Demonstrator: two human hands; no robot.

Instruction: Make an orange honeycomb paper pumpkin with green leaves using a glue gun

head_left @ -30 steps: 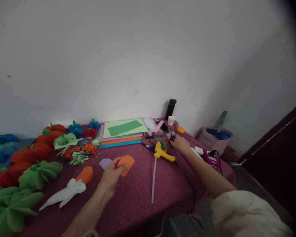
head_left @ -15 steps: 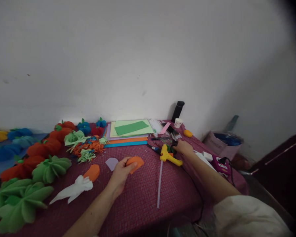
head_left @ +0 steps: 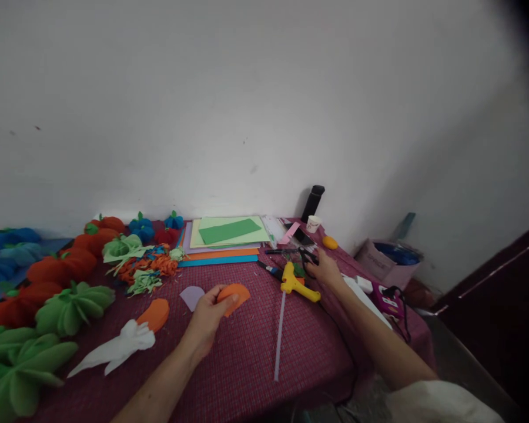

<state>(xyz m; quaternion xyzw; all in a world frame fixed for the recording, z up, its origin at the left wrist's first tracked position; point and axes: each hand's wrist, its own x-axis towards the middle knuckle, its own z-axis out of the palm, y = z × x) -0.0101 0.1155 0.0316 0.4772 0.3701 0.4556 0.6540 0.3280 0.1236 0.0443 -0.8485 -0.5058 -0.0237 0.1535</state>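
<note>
My left hand [head_left: 207, 314] pinches an orange half-round paper piece [head_left: 234, 295] just above the red checked tablecloth [head_left: 247, 346]. My right hand [head_left: 324, 269] reaches far across the table and closes on the black handles of scissors [head_left: 300, 254], whose blades point left. A yellow glue gun [head_left: 294, 282] lies just left of that hand, with a long white glue stick [head_left: 280, 335] below it. A lilac paper piece [head_left: 192, 295] and another orange piece [head_left: 156, 314] lie left of my left hand.
Coloured paper sheets [head_left: 227, 235] are stacked at the back. Paper pumpkins in green [head_left: 70, 305], orange and blue crowd the left side, with paper scraps [head_left: 145, 267]. A black bottle [head_left: 312, 202], a small cup [head_left: 312, 224], a power strip [head_left: 385, 296] and a box [head_left: 385, 258] are at right.
My right hand has shifted slightly along the table's back right and now grips the scissors' handles. My left hand keeps holding the orange piece. The view swung a little.
</note>
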